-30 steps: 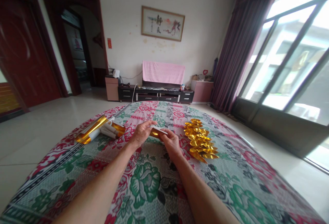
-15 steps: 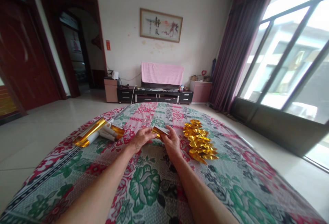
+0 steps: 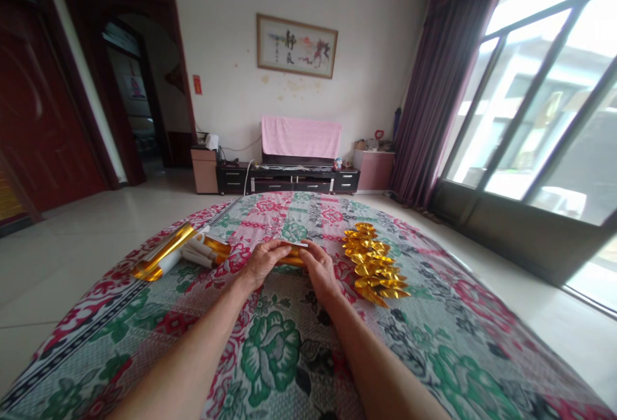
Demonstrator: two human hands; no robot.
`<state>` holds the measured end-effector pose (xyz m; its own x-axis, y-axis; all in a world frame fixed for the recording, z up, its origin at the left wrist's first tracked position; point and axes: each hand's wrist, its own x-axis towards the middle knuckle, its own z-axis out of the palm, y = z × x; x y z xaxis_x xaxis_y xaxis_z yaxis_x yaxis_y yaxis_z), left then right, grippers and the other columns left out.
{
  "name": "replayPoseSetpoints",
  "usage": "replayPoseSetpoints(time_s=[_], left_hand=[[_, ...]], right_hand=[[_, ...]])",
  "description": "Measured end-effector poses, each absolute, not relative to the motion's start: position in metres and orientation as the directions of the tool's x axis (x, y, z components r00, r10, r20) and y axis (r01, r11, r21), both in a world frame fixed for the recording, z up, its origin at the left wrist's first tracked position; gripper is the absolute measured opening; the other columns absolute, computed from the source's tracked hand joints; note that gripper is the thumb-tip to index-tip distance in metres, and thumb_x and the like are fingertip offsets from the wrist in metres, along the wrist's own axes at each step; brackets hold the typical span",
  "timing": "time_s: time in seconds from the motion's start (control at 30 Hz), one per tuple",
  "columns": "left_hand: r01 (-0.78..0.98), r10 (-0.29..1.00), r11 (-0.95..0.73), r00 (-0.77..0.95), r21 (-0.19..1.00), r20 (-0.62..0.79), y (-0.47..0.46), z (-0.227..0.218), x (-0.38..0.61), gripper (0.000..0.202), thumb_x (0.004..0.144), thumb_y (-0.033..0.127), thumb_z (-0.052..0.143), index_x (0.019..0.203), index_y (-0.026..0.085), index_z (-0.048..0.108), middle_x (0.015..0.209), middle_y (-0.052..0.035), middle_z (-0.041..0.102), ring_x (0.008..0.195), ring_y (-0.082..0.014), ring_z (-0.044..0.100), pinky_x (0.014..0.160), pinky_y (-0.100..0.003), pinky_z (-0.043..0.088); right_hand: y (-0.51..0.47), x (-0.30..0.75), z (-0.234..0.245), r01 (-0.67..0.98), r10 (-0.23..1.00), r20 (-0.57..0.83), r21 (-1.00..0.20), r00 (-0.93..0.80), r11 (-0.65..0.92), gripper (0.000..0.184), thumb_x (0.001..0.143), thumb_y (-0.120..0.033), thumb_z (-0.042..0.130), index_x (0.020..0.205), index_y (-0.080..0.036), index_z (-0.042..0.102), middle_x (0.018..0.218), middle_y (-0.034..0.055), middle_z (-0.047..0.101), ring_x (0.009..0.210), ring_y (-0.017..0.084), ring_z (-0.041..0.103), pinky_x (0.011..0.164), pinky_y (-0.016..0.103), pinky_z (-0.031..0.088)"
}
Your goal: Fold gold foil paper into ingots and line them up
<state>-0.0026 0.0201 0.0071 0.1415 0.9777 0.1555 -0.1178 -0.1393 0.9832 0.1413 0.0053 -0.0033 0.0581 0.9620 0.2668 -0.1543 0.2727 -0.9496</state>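
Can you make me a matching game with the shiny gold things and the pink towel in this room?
Things:
1. gold paper piece
2. pile of folded gold shapes
3. gold foil sheets
4. pink towel

Places:
A. over the dark cabinet by the far wall
B. between the left hand and right hand
C. on the flowery cloth, left of the hands
D. on the flowery cloth, right of the hands

Pairs: 1-B, 2-D, 3-C, 4-A

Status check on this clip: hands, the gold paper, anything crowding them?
Both hands, left hand and right hand, pinch one gold paper piece. Folded gold pile to the right, apart. Gold sheets left.
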Motion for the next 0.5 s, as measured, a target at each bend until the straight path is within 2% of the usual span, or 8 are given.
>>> replayPoseSetpoints(time_s=[0.17, 0.37, 0.5], left_hand=[[-0.138, 0.973, -0.127, 0.174, 0.982, 0.150, 0.0207, 0.0057, -0.0013, 0.032, 0.064, 0.034, 0.068, 0.091, 0.016, 0.069, 0.077, -0.0018, 0.070, 0.075, -0.0168, 0.061, 0.073, -0.027, 0.044], [-0.198, 0.958, -0.082, 0.253, 0.977, 0.132, 0.0230, 0.0021, -0.0017, 0.032, 0.065, 0.031, 0.067, 0.094, 0.016, 0.069, 0.075, -0.0005, 0.070, 0.071, -0.0157, 0.061, 0.072, -0.026, 0.044], [-0.220, 0.953, -0.080, 0.270, 0.972, 0.139, 0.0246, -0.0006, -0.0023, 0.032, 0.066, 0.031, 0.067, 0.094, 0.016, 0.069, 0.076, -0.0010, 0.070, 0.071, -0.0153, 0.061, 0.071, -0.026, 0.045]], right_hand=[[0.0075, 0.1449, -0.0063, -0.078, 0.945, 0.320, -0.943, 0.066, 0.325, 0.037, 0.073, -0.048, 0.056, 0.090, -0.017, 0.069, 0.080, 0.0011, 0.067, 0.081, 0.019, 0.058, 0.069, 0.025, 0.045], [0.0089, 0.1415, -0.0111, -0.136, 0.949, 0.303, -0.940, 0.090, 0.314, 0.038, 0.071, -0.051, 0.059, 0.085, -0.017, 0.068, 0.071, -0.0008, 0.063, 0.067, 0.015, 0.055, 0.061, 0.022, 0.042], [0.0048, 0.1401, -0.0064, -0.109, 0.944, 0.305, -0.942, 0.124, 0.318, 0.036, 0.069, -0.050, 0.061, 0.079, -0.016, 0.068, 0.068, -0.0008, 0.061, 0.065, 0.014, 0.053, 0.058, 0.021, 0.041]])
